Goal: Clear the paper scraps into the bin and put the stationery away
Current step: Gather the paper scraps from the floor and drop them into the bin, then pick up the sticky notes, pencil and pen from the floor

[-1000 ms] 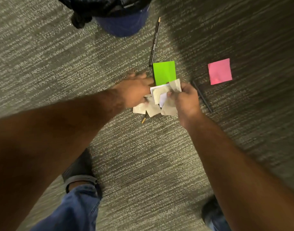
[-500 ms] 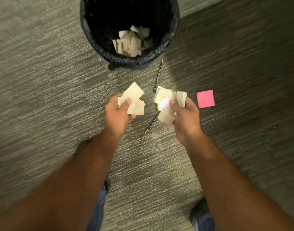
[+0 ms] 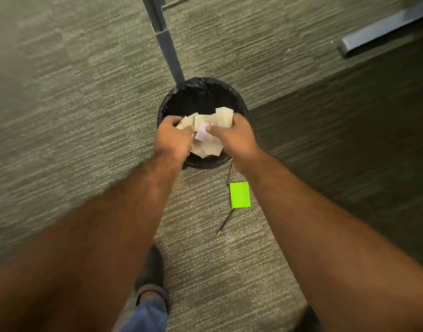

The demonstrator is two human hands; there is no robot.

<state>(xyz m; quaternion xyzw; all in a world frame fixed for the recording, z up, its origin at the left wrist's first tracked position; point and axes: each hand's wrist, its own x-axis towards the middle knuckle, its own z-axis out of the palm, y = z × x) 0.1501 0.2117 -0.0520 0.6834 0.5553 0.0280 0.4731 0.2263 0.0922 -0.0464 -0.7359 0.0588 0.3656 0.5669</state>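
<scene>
At frame centre both hands, left [image 3: 173,137] and right [image 3: 232,137], grip closed on one wad of scraps [image 3: 206,130] directly above the bin [image 3: 200,97], so release drops it straight in

floor: grey-green ribbed carpet [image 3: 61,104] | furniture: grey metal leg [image 3: 168,49], grey bar [image 3: 383,27] | right side shadowed

I see my left hand [image 3: 173,137] and right hand [image 3: 232,137] clutching paper scraps [image 3: 211,130] over the bin [image 3: 200,97], green sticky pad [image 3: 240,195] and two pens [image 3: 226,222] just right of it.
</scene>
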